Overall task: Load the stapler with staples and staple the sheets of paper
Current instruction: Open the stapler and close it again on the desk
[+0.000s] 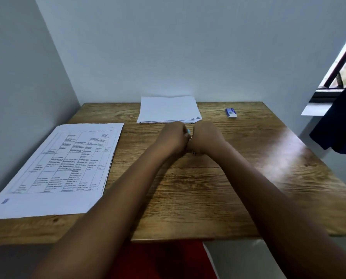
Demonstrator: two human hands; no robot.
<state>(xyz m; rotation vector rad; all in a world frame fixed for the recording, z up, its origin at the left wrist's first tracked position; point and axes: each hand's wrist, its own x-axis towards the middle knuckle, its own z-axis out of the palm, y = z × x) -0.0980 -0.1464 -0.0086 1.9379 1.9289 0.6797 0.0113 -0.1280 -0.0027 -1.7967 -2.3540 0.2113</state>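
Holding both hands together mid-bench, our left hand [173, 137] and right hand [205, 137] grip closed on a small, mostly hidden light-blue object [188, 132].

A wooden surface [208, 188] met pale walls [168, 47]; a window [345, 63] and dark cloth [341, 125] sat at two o'clock.

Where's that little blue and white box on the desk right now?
In the head view, the small blue and white box lies at the far right of the wooden table, near the wall, right of the blank paper stack.
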